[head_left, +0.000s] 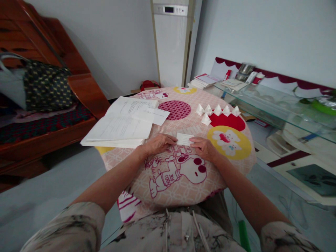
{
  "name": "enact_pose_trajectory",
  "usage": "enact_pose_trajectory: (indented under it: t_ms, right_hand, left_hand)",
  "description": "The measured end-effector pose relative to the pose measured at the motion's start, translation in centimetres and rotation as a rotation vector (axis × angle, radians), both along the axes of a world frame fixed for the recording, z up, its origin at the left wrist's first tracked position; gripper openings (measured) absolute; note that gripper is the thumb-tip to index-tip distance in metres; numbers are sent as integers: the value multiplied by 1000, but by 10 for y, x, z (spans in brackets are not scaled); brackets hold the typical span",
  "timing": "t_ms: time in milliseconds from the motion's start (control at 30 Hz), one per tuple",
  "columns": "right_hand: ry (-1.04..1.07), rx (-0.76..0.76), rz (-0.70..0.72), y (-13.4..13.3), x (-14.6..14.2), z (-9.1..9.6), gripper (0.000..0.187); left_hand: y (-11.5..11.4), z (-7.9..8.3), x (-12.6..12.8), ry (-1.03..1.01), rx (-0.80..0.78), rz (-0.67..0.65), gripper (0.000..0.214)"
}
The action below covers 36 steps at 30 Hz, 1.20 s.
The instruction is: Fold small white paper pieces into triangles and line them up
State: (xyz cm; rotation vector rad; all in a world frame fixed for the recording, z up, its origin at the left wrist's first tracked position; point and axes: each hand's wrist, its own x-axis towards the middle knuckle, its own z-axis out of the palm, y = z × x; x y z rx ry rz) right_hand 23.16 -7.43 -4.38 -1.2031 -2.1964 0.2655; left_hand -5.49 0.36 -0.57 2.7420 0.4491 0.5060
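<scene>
- The left hand (pixel 160 142) and right hand (pixel 203 147) lay flat, fingertips pressing opposite ends of a small folded paper (pixel 184 139) on the round table (pixel 236 164).
- Six folded white paper pieces (pixel 217 111) sat beyond.
- A paper stack (pixel 123 124) lay left of them.

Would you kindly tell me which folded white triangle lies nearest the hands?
The lone triangle in front of the row, at its left end; the other five sit side by side, farther from the right hand.

both hands (pixel 183 145) pressing a small folded paper (pixel 184 139), patterned tablecloth (pixel 181 175)
</scene>
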Motion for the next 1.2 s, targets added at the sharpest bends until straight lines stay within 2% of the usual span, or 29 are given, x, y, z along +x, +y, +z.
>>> enact_pose_trajectory:
  t_ms: [167, 267, 367, 467, 600, 667, 767, 867, 1067, 1200]
  right_hand:
    - [71, -8, -12, -1, 1, 1, 33]
    - [164, -5, -143, 2, 3, 6, 38]
    - [170, 15, -284, 8, 1, 14, 41]
    - [177, -26, -356, 13, -6, 19, 39]
    - [399, -97, -454, 10, -19, 20, 39]
    - [495, -125, -439, 7, -22, 21, 42]
    - [554, -125, -398, 3, -23, 23, 48]
    - [536, -164, -376, 2, -20, 22, 53]
    - [391, -105, -323, 5, -10, 16, 54]
    - [222, -47, -275, 6, -5, 9, 51]
  left_hand:
    - [9, 7, 0, -35, -98, 61, 37]
    - [17, 12, 12, -74, -137, 263, 34]
    - [22, 13, 28, -71, -168, 467, 38]
    - [23, 7, 38, -67, -233, 536, 35]
    - [18, -2, 39, -181, -355, 484, 41]
    - [15, -4, 37, -218, -376, 443, 42]
    - [10, -1, 35, -223, -413, 399, 22]
    - [6, 1, 36, -244, -457, 361, 8]
    - [5, -2, 35, -403, -344, 313, 21]
    - [13, -7, 32, -398, -287, 256, 22]
